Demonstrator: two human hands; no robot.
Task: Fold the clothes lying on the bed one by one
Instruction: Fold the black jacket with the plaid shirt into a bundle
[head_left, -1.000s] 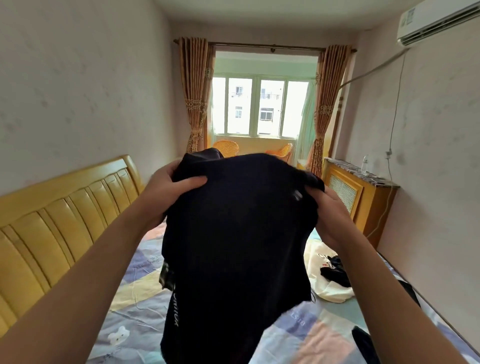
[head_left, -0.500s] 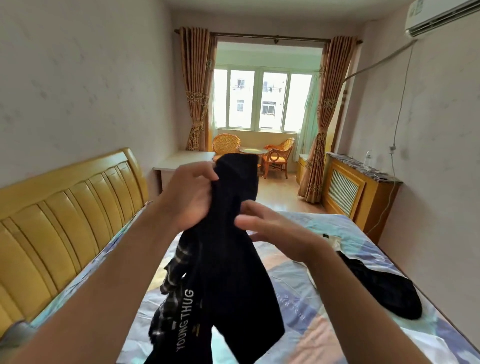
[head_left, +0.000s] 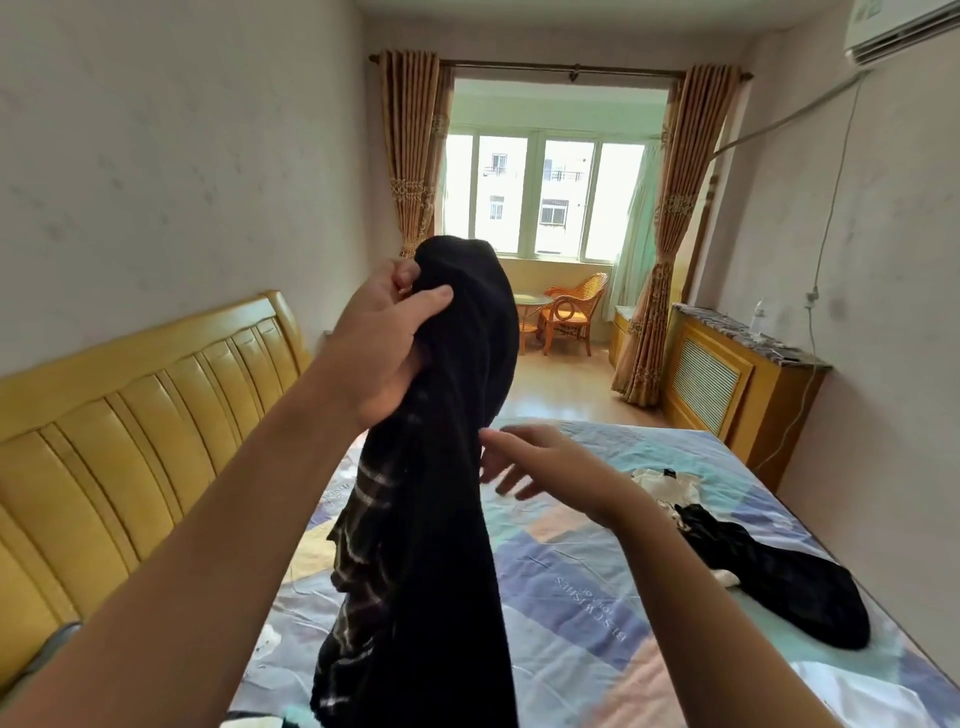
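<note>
Now we have the black garment (head_left: 441, 467) bunched in one hand rather than spread between both, as it was a second ago. Our left hand (head_left: 382, 345) grips its top, thumb across the cloth and fingers curled behind, holding it up above the bed (head_left: 571, 613) so it hangs in a long column; a striped or plaid layer shows along its left edge. Our right hand (head_left: 540, 465) has let go and sits just beside the hanging cloth at mid-height, fingers spread and holding nothing. We judge that the piece is being gathered or turned before it can be laid flat, so folding it has hardly begun.

Counting the clothes: one garment in hand, and on the bed's right side one dark garment (head_left: 779, 577) lying stretched out, with one white garment (head_left: 665, 480) crumpled just beyond it and touching it. Some pale cloth shows at the bottom edge and the lower right corner, too cropped for us to identify. That leaves at least two more pieces waiting.
</note>
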